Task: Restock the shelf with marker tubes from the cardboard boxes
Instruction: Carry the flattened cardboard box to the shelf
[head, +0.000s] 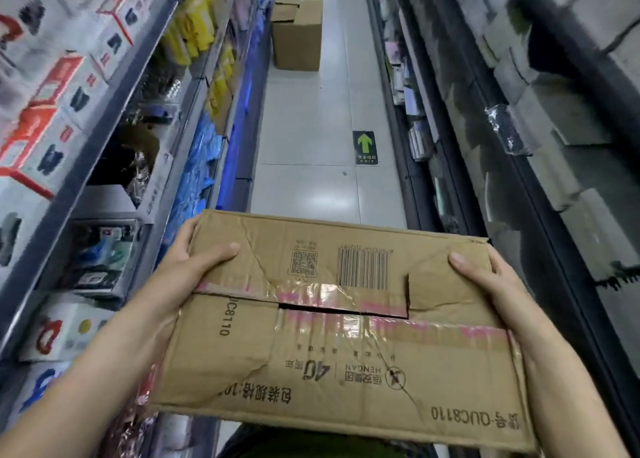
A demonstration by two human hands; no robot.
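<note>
A cardboard box (332,322) sits between the left hand (187,267) and right hand (491,284) in an aisle, with shelving (114,111) to the left, racks (519,111) to the right, and, farther ahead on the floor (311,128), what seem two stacked cartons (297,31).

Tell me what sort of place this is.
Most likely a shop or stockroom aisle. Packaged goods fill the long shelves on both sides, a green arrow floor sign marks the tiled walkway, and a big cardboard carton stands farther down it. Both hands carry a taped cardboard box.
</note>
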